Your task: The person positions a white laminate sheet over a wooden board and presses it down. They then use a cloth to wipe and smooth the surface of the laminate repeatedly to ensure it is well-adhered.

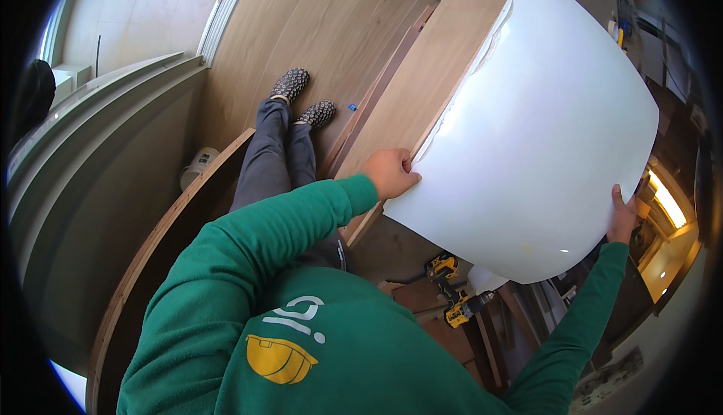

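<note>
A big white sheet [538, 129] (glossy, bowed outward) spans between both hands over a long wooden board [422, 68]. The left hand [389, 173] pinches its near edge and the right hand [622, 216] grips the opposite edge, the hands wide apart. Two yellow drills [454, 288] lie below, between them.

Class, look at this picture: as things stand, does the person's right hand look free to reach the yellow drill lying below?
Probably not. The right hand grips the edge of the white sheet, as does the left hand; the yellow drill lies lower down, apart from both.

Yellow cordless drill [454, 288] on floor, white can [197, 166], wooden board [151, 245]
</note>
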Demonstrator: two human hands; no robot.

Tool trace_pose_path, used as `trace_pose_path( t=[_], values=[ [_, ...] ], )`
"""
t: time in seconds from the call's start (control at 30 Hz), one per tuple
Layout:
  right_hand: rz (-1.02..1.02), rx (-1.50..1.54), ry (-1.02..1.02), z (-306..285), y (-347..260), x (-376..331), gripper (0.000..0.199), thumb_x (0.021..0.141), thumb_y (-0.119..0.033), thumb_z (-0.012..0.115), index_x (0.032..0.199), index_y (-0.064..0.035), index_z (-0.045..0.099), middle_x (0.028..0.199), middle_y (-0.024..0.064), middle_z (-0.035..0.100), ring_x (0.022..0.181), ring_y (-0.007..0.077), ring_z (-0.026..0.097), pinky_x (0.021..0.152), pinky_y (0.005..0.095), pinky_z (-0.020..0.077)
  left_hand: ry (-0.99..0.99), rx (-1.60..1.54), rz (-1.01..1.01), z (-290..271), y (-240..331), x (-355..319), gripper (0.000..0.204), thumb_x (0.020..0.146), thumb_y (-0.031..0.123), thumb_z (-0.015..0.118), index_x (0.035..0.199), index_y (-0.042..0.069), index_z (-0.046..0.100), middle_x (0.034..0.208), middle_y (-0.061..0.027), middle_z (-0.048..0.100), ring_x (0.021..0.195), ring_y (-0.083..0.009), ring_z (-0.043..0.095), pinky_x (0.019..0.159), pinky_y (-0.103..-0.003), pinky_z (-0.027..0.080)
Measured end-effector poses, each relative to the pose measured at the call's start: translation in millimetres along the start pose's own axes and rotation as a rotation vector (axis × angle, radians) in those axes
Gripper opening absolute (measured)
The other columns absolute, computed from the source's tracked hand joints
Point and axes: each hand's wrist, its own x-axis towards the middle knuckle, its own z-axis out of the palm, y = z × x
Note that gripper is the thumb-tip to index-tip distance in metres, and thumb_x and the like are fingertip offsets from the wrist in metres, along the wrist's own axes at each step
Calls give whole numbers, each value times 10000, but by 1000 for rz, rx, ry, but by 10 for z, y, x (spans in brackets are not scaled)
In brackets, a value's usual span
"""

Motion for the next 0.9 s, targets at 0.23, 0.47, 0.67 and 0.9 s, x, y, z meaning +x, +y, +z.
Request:
trace_pose_path(
  t=[0.23, 0.47, 0.67, 0.9],
  values=[
    [2, 23, 1, 49, 128, 56, 500, 998, -206, 727, 1406, 20, 548, 1287, 114, 668, 1120, 207, 640, 1006, 355, 502, -45, 101, -26, -65, 101, 45, 338, 771, 320, 804, 866, 20, 679, 830, -161, 712, 803, -293, 691, 757, -393, 551],
    [-6, 4, 28, 233, -110, -18, 466, 997, -187, 722, 1382, 27, 571, 1239, 110, 695, 1093, 201, 647, 993, 347, 502, 138, -13, 121, -357, 454, 593, 349, 848, 294, 782, 1023, -2, 721, 919, -161, 736, 873, -229, 695, 797, -358, 548],
    [67, -4, 30, 217, -118, -26, 441, 981, -183, 732, 1328, 49, 588, 1186, 136, 702, 1032, 206, 664, 951, 361, 522, 359, -203, 288, -896, 1660, 1901, 339, 931, 282, 700, 1103, -8, 734, 1004, -174, 746, 919, -302, 714, 858, -391, 556],
    [201, -35, 39, 257, -366, -110, 530, 956, -254, 768, 1336, 57, 567, 1178, 142, 697, 1038, 227, 660, 960, 374, 520, 389, -225, 246, -1121, 2423, 2766, 350, 905, 263, 732, 1106, -23, 742, 1018, -181, 752, 934, -310, 722, 882, -389, 563]
  ],
)
